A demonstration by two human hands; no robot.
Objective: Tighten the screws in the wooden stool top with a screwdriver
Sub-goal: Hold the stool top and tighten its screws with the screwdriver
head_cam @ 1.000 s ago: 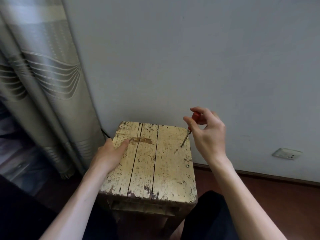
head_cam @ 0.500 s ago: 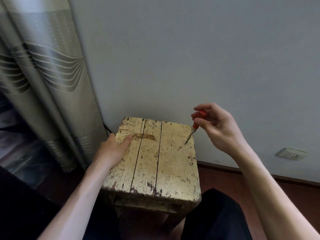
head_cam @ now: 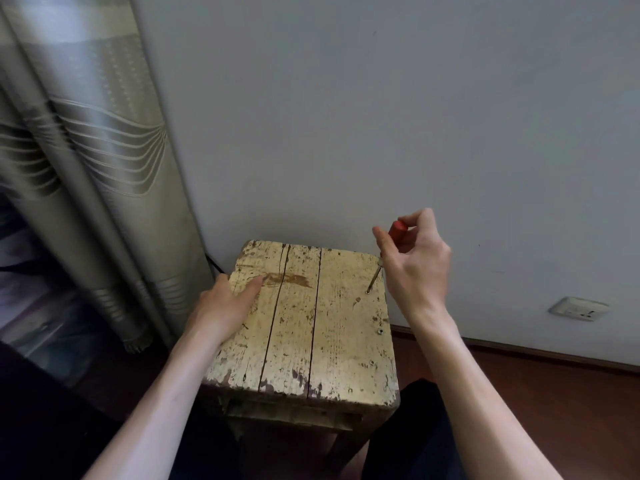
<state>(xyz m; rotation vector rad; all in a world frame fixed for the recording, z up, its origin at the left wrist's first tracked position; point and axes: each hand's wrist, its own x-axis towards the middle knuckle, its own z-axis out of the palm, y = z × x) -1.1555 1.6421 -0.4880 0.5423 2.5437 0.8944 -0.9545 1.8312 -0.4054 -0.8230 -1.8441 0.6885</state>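
stool stands against the wall, between the person's knees, its worn cream top made of three planks with dark cracks between them.

right hand hangs over the far right corner of the top and pinches the screwdriver by its red handle, thumb and fingertips curled round it. the thin metal shaft slants down and to the left from the hand, and its tip sits on a screw near the right edge of the right plank. the hand itself does not touch the wood.

left hand rests on the left edge of the top. its thumb lies straight across the left plank, pointing at a brown stain. the fingers drop over the side out of sight, so i cannot tell whether they curl round the edge or only lean on it.

second screw shows nearer the person along the same right edge, and a third screw nearer again, both small and set into the wood.

curtain in grey-green with pale wavy stripes hangs at the left, reaching the floor of dark red-brown boards. socket sits low on the wall to the right of the stool, just above the skirting. thin black cable shows between curtain and stool.
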